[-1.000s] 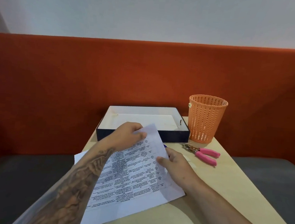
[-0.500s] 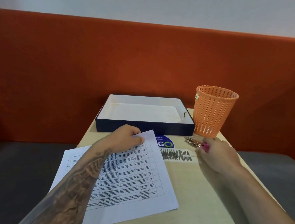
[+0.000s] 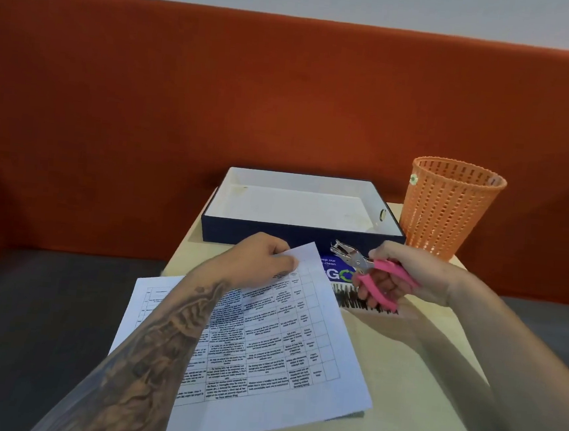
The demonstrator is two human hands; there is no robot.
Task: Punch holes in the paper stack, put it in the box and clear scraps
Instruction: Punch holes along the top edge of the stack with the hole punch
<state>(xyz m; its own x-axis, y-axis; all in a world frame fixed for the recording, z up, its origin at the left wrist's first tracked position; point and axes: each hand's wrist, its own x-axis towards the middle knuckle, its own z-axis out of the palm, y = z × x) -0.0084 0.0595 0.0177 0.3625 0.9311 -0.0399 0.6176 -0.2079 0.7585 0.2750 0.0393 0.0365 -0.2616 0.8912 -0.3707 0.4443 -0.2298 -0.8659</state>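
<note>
We see the tattooed left forearm coming in from the lower left, crossing over the paper stack [image 3: 275, 345]. The stack lies flat on the pale table [image 3: 396, 414], printed grid facing up, its left edge hanging a bit past the table's left side. The left hand [image 3: 255, 261] sits at the stack's far corner, fingers curled closed, thumb and fingers pinching that top corner, which lifts slightly off the table.

Behind the hand sits the box [image 3: 301, 239], dark blue outside, white inside, lid off, nothing in it that we can make out. It's at the far edge of the table, up against the orange backrest [image 3: 181, 120].

Just right of the pinched corner, a blue sticker [image 3: 335, 271] on the table, partly covered by the paper and the tool. Below it a scribbled dark strip, unreadable.

Next, the hole punch [image 3: 368, 267]: metal head pointing left toward the paper corner, near it but apart, pink handles spread. The right hand [image 3: 405, 274] holds it off the table, fingers wrapped loosely around both handles, not squeezed. Whether the metal head is open is too small to tell.

Far right, an orange mesh basket [image 3: 448, 209] stands upright just beside the box's right end. No scraps that we can pick out.
</note>
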